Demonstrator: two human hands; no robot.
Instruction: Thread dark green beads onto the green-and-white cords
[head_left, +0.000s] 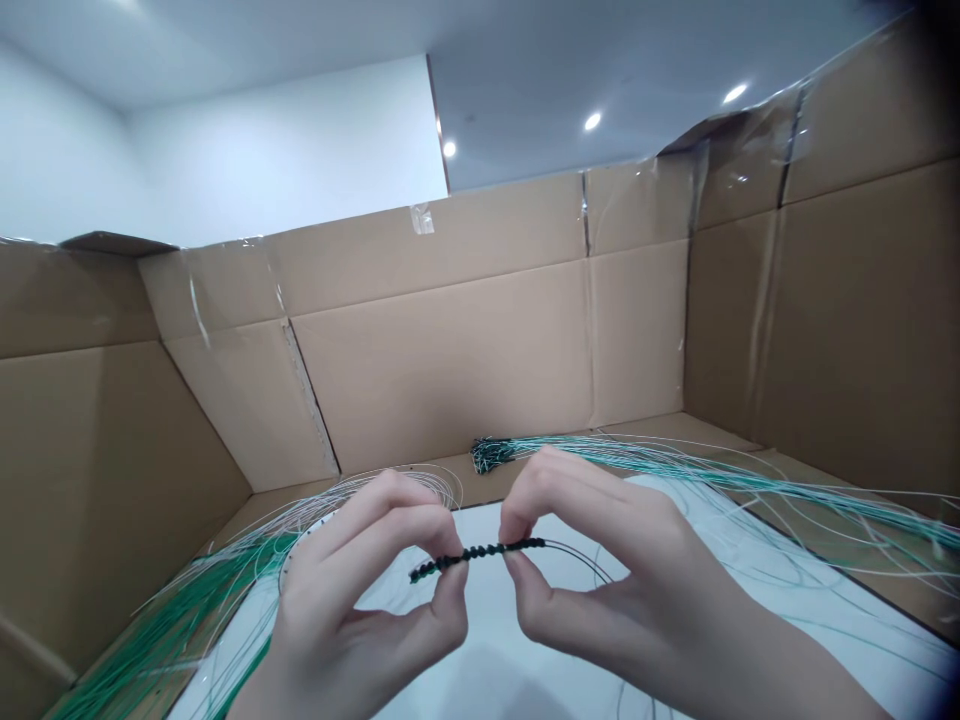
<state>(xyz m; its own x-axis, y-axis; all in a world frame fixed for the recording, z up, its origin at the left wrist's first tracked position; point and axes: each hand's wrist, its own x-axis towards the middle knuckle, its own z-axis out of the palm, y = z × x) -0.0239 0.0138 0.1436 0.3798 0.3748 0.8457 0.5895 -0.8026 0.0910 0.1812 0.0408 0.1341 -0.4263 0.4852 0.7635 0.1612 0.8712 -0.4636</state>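
We see a white worktop (495, 645) with a dark edge, set on brown cardboard (480, 490). Along its left side we have a bundle of green cords (180, 600), partly on the cardboard; behind and right, teal and white cords (675, 462) lie on the cardboard, loose strands crossing the worktop.

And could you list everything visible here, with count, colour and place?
Thin knobbly strand: 1, dark green, lower centre.
Loose thin strands: many, green and white, lower left.
Bundle of thin strands: 1, teal and white, right rear.
Flat dark-edged surface: 1, white, bottom centre.
Cardboard walls: 3, brown, left, back, right.
Clear tape: several, colourless, on cardboard.
Room walls: 2, white, upper left.
Ceiling: 1, grey, top.
Round ceiling lights: at least 3, white, top.
Left hand: 1, bare, pinching that knobbly strand.
Right hand: 1, bare, likewise.
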